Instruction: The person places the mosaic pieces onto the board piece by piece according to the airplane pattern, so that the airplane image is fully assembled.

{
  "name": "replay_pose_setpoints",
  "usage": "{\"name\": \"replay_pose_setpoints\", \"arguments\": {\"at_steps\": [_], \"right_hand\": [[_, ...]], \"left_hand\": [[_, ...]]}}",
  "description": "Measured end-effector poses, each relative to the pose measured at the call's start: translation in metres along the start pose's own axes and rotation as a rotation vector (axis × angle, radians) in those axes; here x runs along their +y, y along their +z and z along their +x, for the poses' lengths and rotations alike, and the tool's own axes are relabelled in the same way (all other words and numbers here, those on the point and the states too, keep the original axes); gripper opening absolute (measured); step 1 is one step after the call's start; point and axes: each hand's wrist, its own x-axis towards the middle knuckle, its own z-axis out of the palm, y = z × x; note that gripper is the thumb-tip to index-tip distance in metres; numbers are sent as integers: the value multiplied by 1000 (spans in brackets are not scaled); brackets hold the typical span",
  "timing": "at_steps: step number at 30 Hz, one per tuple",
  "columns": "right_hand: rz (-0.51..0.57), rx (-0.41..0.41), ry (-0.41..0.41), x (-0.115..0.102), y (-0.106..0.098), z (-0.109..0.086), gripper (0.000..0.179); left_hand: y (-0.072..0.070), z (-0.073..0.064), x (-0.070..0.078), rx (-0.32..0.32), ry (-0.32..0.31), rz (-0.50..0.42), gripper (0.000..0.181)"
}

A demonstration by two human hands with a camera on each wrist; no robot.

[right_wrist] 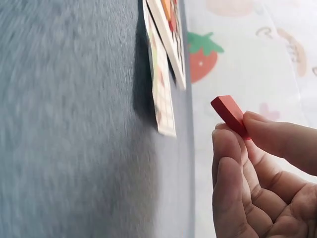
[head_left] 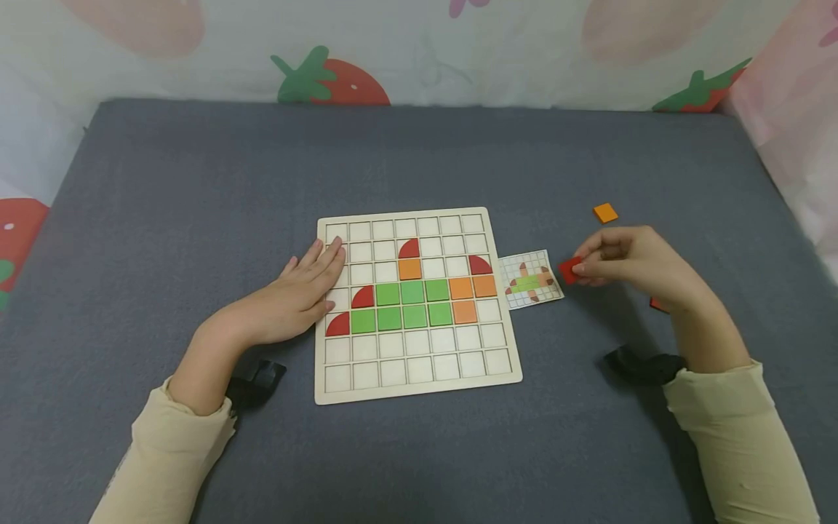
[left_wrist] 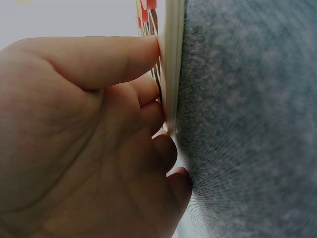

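Note:
A pale wooden grid board [head_left: 419, 387] lies on the grey cloth, bearing green squares [head_left: 414, 292], orange squares [head_left: 465, 312] and red quarter-round pieces [head_left: 337, 324]. My left hand [head_left: 294, 298] rests on the board's left edge, fingers extended and thumb on the rim. To the right of the board, my right hand [head_left: 628, 258] pinches a small red piece [right_wrist: 229, 113] between thumb and fingers, raised above the cloth. Its full outline is partly covered by the fingertips. Just left of that hand, a pattern card [head_left: 532, 280] shows a coloured grid picture beside the board's right edge.
One loose orange square [head_left: 605, 212] lies beyond my right hand. Another red piece [head_left: 658, 304] is partly hidden by the right wrist. A strawberry-print curtain [head_left: 497, 51] hangs behind the table's far edge. Black straps with small devices [head_left: 255, 386] sit under both wrists.

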Motion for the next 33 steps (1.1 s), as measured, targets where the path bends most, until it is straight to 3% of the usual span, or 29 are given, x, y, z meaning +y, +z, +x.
{"name": "replay_pose_setpoints", "arguments": {"at_steps": [9,18,26,33], "right_hand": [[65,-31,-46,-8,16,7,20],[45,-76,-14,-20,34,12,19],[178,-159,28,-26,52,17,20],[138,-201,33,-29,64,22,16]], "left_hand": [[0,1,0,2,-5,-3,67],[0,1,-1,8,-2,3,67],[1,0,-1,11,8,-4,66],[1,0,-1,11,15,-6,66]]}}
